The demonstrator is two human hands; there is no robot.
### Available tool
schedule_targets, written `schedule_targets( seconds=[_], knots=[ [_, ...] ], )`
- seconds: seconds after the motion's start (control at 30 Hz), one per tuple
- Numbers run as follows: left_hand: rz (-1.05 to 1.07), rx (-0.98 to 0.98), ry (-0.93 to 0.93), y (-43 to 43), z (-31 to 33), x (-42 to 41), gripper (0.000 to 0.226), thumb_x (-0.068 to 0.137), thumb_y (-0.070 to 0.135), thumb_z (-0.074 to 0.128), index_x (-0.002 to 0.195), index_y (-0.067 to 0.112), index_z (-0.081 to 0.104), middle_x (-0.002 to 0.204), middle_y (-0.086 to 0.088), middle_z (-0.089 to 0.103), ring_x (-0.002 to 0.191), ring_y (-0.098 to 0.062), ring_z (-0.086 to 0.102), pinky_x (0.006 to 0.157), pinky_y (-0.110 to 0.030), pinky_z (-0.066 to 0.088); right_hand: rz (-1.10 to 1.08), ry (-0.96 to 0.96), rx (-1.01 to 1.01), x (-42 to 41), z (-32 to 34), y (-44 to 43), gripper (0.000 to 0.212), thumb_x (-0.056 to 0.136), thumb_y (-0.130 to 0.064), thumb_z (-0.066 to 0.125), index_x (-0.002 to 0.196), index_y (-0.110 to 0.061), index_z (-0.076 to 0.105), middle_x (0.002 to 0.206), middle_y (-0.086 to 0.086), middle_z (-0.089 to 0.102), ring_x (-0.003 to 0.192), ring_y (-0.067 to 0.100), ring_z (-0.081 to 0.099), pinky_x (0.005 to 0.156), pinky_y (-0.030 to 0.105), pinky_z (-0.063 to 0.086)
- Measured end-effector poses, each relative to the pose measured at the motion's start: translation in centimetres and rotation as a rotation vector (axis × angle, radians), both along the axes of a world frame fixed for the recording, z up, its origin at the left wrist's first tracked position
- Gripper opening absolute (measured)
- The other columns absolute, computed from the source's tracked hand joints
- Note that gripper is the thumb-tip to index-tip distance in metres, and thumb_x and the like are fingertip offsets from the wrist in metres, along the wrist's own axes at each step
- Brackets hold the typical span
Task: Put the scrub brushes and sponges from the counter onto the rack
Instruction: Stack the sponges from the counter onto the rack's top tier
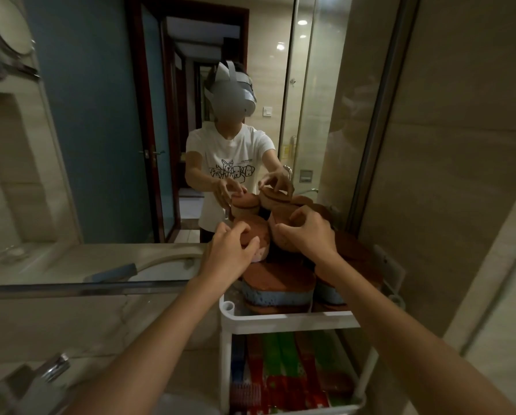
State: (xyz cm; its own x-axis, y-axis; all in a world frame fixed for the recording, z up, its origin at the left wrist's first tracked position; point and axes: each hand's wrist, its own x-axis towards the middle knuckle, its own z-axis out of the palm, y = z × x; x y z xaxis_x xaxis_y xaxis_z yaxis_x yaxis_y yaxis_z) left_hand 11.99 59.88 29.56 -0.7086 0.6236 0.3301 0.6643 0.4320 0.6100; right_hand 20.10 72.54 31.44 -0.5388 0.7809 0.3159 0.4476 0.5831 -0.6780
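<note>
Both hands close around round brown-topped scrub sponges at the summit of a pile on a white plastic rack: the left hand (231, 250) curls its fingers over a pink-bodied sponge with a reddish-brown top (255, 239), the right hand (306, 235) clamps a second brown-topped sponge (283, 220) just beside it. Beneath them, larger oval sponges with brown scouring tops and blue bodies (277, 287) fill the top tier of the white rack (292, 322), which stands against a wall mirror reflecting the person and the pile. A lower tier holds red and green packaged items (280, 369); what they are cannot be told. The pale stone counter (71, 319) to the left shows only a chrome tap (53, 366) and no loose sponges or brushes, suggesting the job is near its end, with these two pieces the last being settled
</note>
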Motion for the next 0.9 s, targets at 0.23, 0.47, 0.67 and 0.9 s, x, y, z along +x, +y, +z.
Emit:
schedule_targets(
  seconds=[0.23,0.47,0.67,0.9],
  knots=[
    [0.008,0.002,-0.026,-0.2,-0.4,0.2,0.036,0.095,0.037,0.044,0.126,0.019,0.051,0.122,-0.009,0.045,0.111,-0.024,0.05,0.078,-0.023,0.033,0.013,-0.18,0.088,0.0,-1.6,-0.3,0.055,0.08,-0.051,0.061,0.127,-0.023,0.053,0.127,0.009,0.059,0.115,0.029,0.056,0.092,0.039,0.047],
    [0.014,-0.008,-0.025,-0.4,-0.6,0.4,0.039,0.097,0.037,0.041,0.13,0.019,0.05,0.125,-0.013,0.046,0.115,-0.026,0.048,0.08,-0.023,0.032,0.086,-0.237,0.156,-0.4,-2.1,-0.2,0.045,0.089,-0.054,0.045,0.126,-0.031,0.056,0.128,0.014,0.059,0.116,0.035,0.054,0.093,0.043,0.048],
    [0.008,-0.047,-0.021,0.0,0.0,0.8,0.036,0.099,0.034,0.037,0.126,0.017,0.052,0.127,-0.015,0.046,0.116,-0.03,0.05,0.084,-0.027,0.035,0.132,-0.255,0.081,0.3,-1.4,-0.2,0.04,0.096,-0.039,0.038,0.132,-0.027,0.051,0.137,0.012,0.053,0.124,0.033,0.049,0.099,0.04,0.041],
    [0.033,0.01,0.12,-0.8,2.2,3.3,0.034,0.099,0.023,0.036,0.127,0.009,0.05,0.156,-0.013,0.01,0.141,-0.031,0.023,0.111,-0.042,0.03,0.065,-0.091,0.094,3.1,0.3,-2.4,0.043,0.091,-0.031,0.048,0.132,-0.017,0.051,0.128,0.011,0.061,0.113,0.03,0.058,0.092,0.044,0.051]
  ],
)
